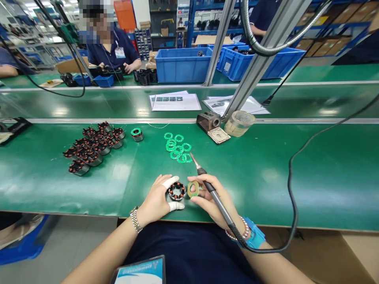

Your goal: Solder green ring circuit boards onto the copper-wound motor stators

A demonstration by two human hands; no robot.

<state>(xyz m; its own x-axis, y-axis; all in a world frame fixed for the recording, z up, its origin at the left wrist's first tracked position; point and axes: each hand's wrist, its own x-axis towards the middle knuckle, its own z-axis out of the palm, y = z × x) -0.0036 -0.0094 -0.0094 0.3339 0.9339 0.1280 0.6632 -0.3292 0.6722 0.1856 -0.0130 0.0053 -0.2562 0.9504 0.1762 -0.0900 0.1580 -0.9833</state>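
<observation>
My left hand [155, 199], with white covers on thumb and finger, grips a motor stator [181, 192] with copper windings, standing on the green bench. Close to its right, my right hand [211, 206] pinches a ring-shaped circuit board [189, 189], its yellowish face toward me. A soldering iron [218, 202] also lies in that hand, its tip pointing up and away. Beyond the hands lie several loose green ring boards [178, 149]. One stator with a green ring on top [137, 135] stands apart, near a cluster of several bare stators [94, 146].
A soldering iron stand [208, 122] with a sponge tray [219, 135] and a cloudy tub [239, 124] sit by a slanted metal post [251, 67]. The iron's black cable [291, 177] loops on the right. Behind are printed sheets [176, 102], blue bins [183, 67] and a co-worker [112, 49].
</observation>
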